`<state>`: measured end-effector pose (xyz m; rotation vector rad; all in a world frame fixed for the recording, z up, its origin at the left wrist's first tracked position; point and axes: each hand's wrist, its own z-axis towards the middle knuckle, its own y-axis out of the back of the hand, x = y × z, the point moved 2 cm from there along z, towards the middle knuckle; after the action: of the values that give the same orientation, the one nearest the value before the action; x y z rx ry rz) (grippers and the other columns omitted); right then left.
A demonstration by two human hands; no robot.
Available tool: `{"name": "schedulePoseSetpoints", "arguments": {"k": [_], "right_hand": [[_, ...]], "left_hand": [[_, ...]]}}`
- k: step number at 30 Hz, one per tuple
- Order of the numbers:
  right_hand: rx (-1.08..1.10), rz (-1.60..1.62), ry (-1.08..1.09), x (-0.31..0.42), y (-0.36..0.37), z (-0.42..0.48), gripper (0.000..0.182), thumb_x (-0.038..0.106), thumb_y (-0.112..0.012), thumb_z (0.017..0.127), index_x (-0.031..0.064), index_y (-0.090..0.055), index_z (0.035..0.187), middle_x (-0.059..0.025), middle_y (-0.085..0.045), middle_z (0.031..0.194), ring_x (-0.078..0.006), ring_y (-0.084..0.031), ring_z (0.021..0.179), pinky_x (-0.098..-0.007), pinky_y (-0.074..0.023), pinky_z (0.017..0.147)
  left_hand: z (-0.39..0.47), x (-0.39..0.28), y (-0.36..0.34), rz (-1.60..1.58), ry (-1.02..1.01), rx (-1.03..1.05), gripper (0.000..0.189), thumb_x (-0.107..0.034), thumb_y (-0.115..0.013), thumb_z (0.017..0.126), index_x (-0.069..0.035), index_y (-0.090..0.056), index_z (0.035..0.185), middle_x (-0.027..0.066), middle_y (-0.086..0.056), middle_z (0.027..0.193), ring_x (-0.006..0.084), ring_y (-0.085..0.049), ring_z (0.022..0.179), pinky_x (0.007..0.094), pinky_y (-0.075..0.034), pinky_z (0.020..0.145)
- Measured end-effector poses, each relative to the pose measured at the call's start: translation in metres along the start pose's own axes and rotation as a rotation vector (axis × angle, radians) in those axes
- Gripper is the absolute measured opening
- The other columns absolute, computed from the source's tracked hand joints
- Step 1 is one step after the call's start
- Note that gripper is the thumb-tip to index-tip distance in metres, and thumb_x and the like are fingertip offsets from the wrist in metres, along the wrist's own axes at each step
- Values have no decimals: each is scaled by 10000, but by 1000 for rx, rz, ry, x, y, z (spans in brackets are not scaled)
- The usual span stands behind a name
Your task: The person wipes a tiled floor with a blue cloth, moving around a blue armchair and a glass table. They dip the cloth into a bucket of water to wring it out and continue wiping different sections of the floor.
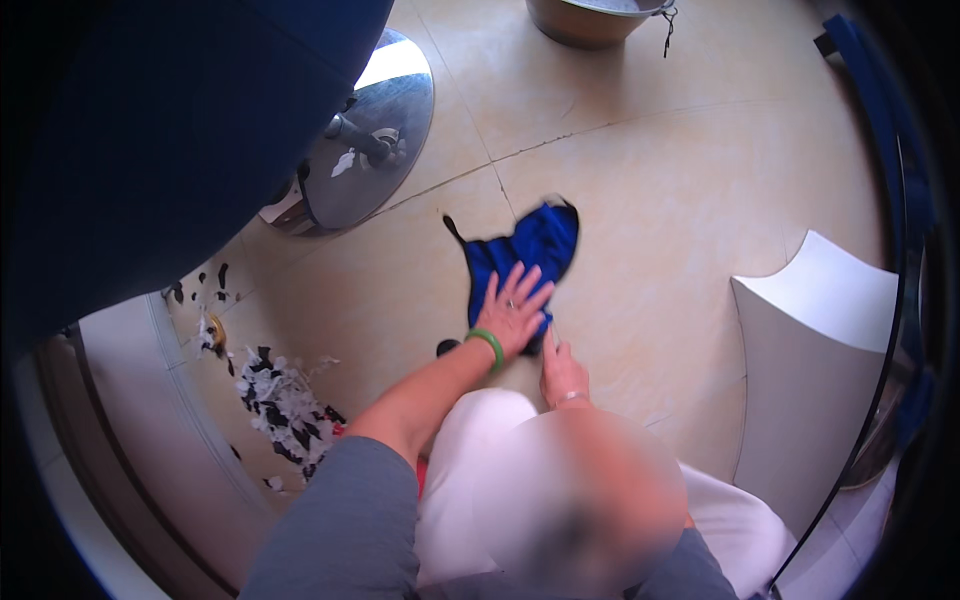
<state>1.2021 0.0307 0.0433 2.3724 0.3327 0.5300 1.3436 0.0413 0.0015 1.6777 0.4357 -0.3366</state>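
Observation:
A blue cloth piece point(551, 229) with black edging lies on the tiled floor before me, with a narrow black strip sticking out at its upper left. My left hand point(511, 315), with a green bangle on its wrist, rests flat on the cloth with fingers spread. Close beside it, my right hand point(564, 373) is at the cloth's lower right edge, fingers bent and index finger pointing forward. Whether a thin tool is in that hand is too small and blurred to tell. A small black piece point(448, 347) lies left of the left wrist.
Black and white scraps point(289, 412) are heaped at the left on the floor point(660, 187). A round metal stand base point(390, 176) is at the upper left, below a large dark blue surface point(150, 150). A metal basin point(589, 26) stands ahead; a white curved stool point(806, 360) is at right.

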Motion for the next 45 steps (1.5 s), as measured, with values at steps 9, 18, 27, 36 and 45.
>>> {"name": "schedulePoseSetpoints", "arguments": {"k": [9, 18, 27, 36, 45], "right_hand": [[-164, 75, 155, 73, 53, 104, 605, 31, -489, 819, 66, -285, 1387, -218, -552, 1051, -372, -636, 821, -451, -525, 680], [-55, 48, 194, 53, 43, 80, 648, 69, -477, 846, 151, -231, 1441, -219, -573, 1047, -341, -641, 866, -436, -530, 736], [-301, -9, 96, 27, 151, 163, 561, 77, -464, 856, 151, -321, 1394, -180, -606, 1016, -313, -637, 883, -424, -529, 721], [-302, 217, -80, -68, 32, 31, 544, 79, -453, 847, 217, -360, 1365, -191, -590, 932, -382, -626, 795, -500, -505, 705], [-545, 308, -358, -127, 117, 92, 222, 155, -378, 905, 89, -499, 1078, -230, -629, 853, -420, -605, 808, -532, -470, 687]], "left_hand": [[52, 80, 35, 224, 315, -268, 493, -263, -396, 928, -204, -322, 1412, 57, -202, 1513, 273, -126, 1406, 551, -50, 1106], [20, 54, 31, 171, 361, -137, 533, -243, -438, 921, -227, -293, 1434, 63, -142, 1527, 314, -93, 1409, 585, -70, 1089], [180, 59, 44, 219, 351, -420, 472, -297, -364, 965, -202, -306, 1423, 51, -181, 1517, 317, -100, 1404, 586, -113, 1082], [94, -28, 0, 102, -272, 144, 534, -327, -464, 907, -211, -336, 1412, 69, -164, 1523, 297, -93, 1412, 577, -113, 1090], [238, -98, -29, 156, -283, -134, 460, -355, -364, 948, -237, -373, 1392, 23, -248, 1502, 277, -129, 1403, 527, -81, 1111]]}}
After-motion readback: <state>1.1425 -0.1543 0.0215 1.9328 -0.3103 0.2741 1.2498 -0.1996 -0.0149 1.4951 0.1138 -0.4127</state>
